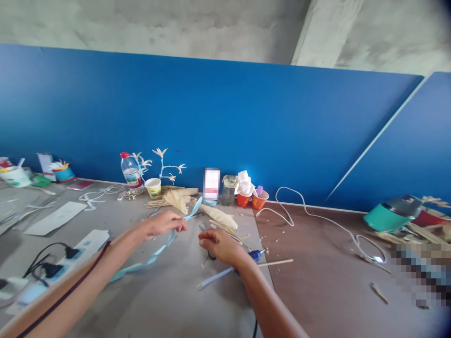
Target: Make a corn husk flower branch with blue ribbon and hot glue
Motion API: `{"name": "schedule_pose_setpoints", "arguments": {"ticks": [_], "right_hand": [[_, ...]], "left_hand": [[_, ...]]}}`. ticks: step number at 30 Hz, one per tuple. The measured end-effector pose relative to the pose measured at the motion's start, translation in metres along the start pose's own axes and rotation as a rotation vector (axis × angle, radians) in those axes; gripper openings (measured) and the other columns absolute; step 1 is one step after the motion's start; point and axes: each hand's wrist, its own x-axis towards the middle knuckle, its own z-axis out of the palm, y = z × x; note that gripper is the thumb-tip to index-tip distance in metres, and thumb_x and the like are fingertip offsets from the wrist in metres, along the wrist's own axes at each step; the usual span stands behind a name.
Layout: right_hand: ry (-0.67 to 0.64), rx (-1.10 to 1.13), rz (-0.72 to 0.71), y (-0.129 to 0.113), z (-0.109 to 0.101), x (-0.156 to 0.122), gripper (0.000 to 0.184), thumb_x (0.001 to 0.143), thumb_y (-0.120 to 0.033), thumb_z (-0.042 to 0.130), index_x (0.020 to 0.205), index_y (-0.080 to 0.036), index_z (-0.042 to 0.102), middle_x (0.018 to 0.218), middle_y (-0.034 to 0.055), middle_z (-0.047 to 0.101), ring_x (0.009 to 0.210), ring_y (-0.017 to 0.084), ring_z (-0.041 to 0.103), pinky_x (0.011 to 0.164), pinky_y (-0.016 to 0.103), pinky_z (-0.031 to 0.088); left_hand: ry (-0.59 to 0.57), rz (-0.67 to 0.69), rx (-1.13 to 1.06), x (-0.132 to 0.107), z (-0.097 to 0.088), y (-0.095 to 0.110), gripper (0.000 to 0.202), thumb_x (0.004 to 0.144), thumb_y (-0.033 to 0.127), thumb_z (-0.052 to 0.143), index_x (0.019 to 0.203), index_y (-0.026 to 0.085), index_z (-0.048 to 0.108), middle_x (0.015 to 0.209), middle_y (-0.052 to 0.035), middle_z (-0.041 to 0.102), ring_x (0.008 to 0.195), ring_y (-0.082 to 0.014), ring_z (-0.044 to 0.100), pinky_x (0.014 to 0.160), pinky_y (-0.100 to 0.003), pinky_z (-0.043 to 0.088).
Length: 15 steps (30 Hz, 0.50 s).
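Note:
My left hand (160, 224) is raised over the grey table (169, 300) and pinches a long light-blue ribbon (155, 253). The ribbon runs from its tip near the dried husks down and left under my forearm. My right hand (220, 245) rests lower on the table with its fingers curled, close to a blue-tipped tool (255, 255) and a thin wooden stick (276, 262); what it holds, if anything, is hidden. Pale dried corn husks (218, 217) lie just beyond both hands. Another pale blue strip (214, 278) lies under my right wrist.
Along the blue wall stand a water bottle (131, 172), a yellow cup (153, 187), a husk-flower branch (164, 164), a glass jar (229, 189) and red cups (252, 197). A power strip (52, 270) lies left. A white cable (317, 218) crosses the brown table.

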Motion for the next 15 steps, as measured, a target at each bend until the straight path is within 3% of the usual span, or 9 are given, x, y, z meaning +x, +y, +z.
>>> {"name": "schedule_pose_setpoints", "arguments": {"ticks": [3, 5, 8, 9, 12, 15], "right_hand": [[-0.003, 0.022, -0.007, -0.014, 0.007, -0.004, 0.023, 0.079, -0.032, 0.056, 0.093, -0.019, 0.067, 0.090, 0.0031, 0.069, 0.083, 0.018, 0.061, 0.073, 0.028, 0.045], [0.069, 0.060, -0.046, -0.022, 0.015, -0.008, 0.023, 0.079, -0.030, 0.055, 0.094, -0.018, 0.066, 0.094, 0.0048, 0.067, 0.086, 0.020, 0.061, 0.077, 0.030, 0.046], [0.264, 0.115, -0.248, -0.038, 0.026, -0.015, 0.025, 0.080, -0.028, 0.055, 0.101, -0.017, 0.062, 0.112, 0.0085, 0.060, 0.103, 0.021, 0.055, 0.089, 0.033, 0.042], [0.277, 0.125, -0.341, -0.045, 0.029, -0.019, 0.026, 0.080, -0.028, 0.055, 0.103, -0.018, 0.061, 0.117, 0.0088, 0.057, 0.109, 0.021, 0.052, 0.093, 0.033, 0.040], [0.088, 0.096, -0.537, -0.066, 0.034, -0.031, 0.033, 0.079, -0.034, 0.060, 0.109, -0.021, 0.060, 0.123, 0.0076, 0.055, 0.119, 0.022, 0.045, 0.100, 0.035, 0.034], [-0.128, -0.008, -0.606, -0.082, 0.036, -0.039, 0.034, 0.077, -0.037, 0.063, 0.109, -0.025, 0.062, 0.116, 0.0041, 0.061, 0.116, 0.021, 0.048, 0.104, 0.038, 0.027]], "left_hand": [[-0.069, -0.016, -0.073, -0.037, 0.005, 0.007, 0.039, 0.074, 0.054, 0.053, 0.063, 0.020, 0.069, 0.088, -0.0059, 0.072, 0.088, -0.0223, 0.062, 0.077, -0.026, 0.043], [-0.106, 0.010, -0.063, -0.062, 0.008, 0.013, 0.036, 0.075, 0.053, 0.054, 0.066, 0.021, 0.070, 0.092, -0.0046, 0.072, 0.091, -0.0215, 0.061, 0.077, -0.024, 0.042], [-0.173, 0.032, -0.036, -0.098, 0.013, 0.023, 0.035, 0.078, 0.051, 0.052, 0.072, 0.022, 0.072, 0.094, -0.0028, 0.071, 0.088, -0.0189, 0.061, 0.076, -0.022, 0.042], [-0.185, 0.035, -0.028, -0.109, 0.014, 0.027, 0.035, 0.079, 0.051, 0.052, 0.074, 0.022, 0.072, 0.094, -0.0023, 0.071, 0.086, -0.0182, 0.061, 0.075, -0.022, 0.042], [-0.204, 0.051, -0.029, -0.139, 0.016, 0.036, 0.036, 0.080, 0.051, 0.050, 0.078, 0.022, 0.072, 0.095, -0.0023, 0.070, 0.083, -0.0177, 0.061, 0.072, -0.021, 0.042], [-0.240, 0.072, -0.043, -0.167, 0.014, 0.043, 0.035, 0.080, 0.050, 0.050, 0.081, 0.022, 0.072, 0.094, -0.0030, 0.070, 0.081, -0.0179, 0.060, 0.071, -0.022, 0.042]]}}
